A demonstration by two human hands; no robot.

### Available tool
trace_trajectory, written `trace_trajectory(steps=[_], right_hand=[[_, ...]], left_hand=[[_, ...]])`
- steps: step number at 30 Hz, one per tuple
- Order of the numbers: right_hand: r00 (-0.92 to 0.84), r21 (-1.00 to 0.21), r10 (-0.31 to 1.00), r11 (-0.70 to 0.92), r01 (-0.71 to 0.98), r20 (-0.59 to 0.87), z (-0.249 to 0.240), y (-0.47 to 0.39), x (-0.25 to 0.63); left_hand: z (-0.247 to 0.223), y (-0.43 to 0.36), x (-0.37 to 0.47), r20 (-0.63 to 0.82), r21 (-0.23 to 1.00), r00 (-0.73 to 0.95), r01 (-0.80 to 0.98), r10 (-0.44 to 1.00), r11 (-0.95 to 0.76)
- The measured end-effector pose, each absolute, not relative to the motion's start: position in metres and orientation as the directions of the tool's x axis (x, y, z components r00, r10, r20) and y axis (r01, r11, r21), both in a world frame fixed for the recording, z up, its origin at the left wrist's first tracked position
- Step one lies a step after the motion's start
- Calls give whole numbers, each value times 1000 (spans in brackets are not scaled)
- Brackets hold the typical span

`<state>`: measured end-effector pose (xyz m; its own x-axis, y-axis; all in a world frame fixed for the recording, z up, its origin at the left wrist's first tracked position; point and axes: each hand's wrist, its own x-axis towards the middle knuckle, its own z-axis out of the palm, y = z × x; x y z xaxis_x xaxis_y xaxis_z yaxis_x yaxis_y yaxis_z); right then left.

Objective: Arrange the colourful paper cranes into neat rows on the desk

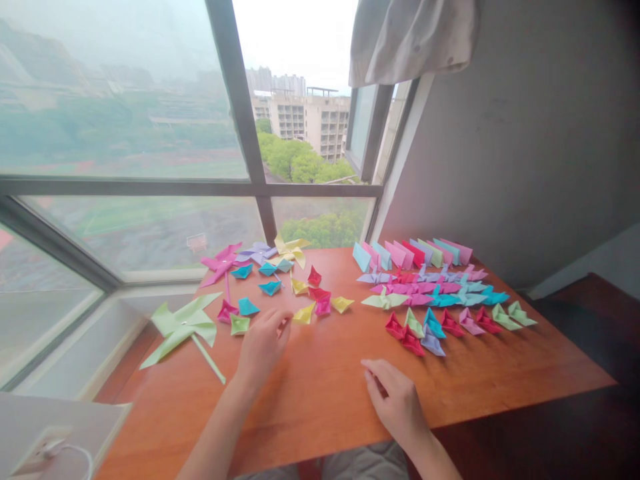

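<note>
My left hand (265, 343) is over the middle left of the table, its fingers curled together; whatever they may hold is hidden. Just right of its fingertips is a yellow paper boat (303, 314); I cannot tell whether they touch. Behind it lie a red paper boat (319, 295) and a magenta one (323, 306), with another yellow boat (343, 305) to the right. A green paper boat (240, 325) sits left of the hand. My right hand (395, 403) rests near the table's front edge, thumb and forefinger tips close together, nothing between them.
Several folded paper figures, including a pale green crane (385, 300), stand in rows on the right of the wooden table (310, 393). A green pinwheel (184, 325) lies at left; a pink pinwheel (223, 261) is farther back. Beyond is a window (320, 190).
</note>
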<state>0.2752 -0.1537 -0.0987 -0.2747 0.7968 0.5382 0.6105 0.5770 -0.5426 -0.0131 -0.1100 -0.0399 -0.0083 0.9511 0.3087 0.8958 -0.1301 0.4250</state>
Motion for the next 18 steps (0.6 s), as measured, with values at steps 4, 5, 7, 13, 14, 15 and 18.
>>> trace_trajectory(steps=[4, 5, 7, 13, 14, 15, 18], right_hand=[[-236, -670, 860, 503, 546, 453, -97, -153, 271], [-225, -704, 874, 481, 523, 430, -95, -153, 269], [-212, -745, 891, 453, 489, 402, -93, -154, 266], [-299, -681, 849, 528, 507, 435, -89, -159, 264], [-318, -669, 844, 536, 514, 432, -89, -160, 265], [-330, -662, 844, 537, 522, 423, -90, -161, 266], [-339, -650, 855, 519, 555, 393, -89, -164, 271]], left_hand=[[-44, -132, -2, 312, 528, 100, 808, 945, -260], [-45, -137, 3, 305, 540, 141, 789, 942, -293], [-50, -147, 14, 285, 563, 228, 747, 931, -355], [-63, -162, 34, 251, 644, 350, 635, 902, -426], [-65, -162, 36, 253, 655, 345, 626, 904, -422], [-68, -162, 37, 256, 666, 340, 617, 905, -420], [-73, -162, 39, 259, 698, 339, 582, 904, -418]])
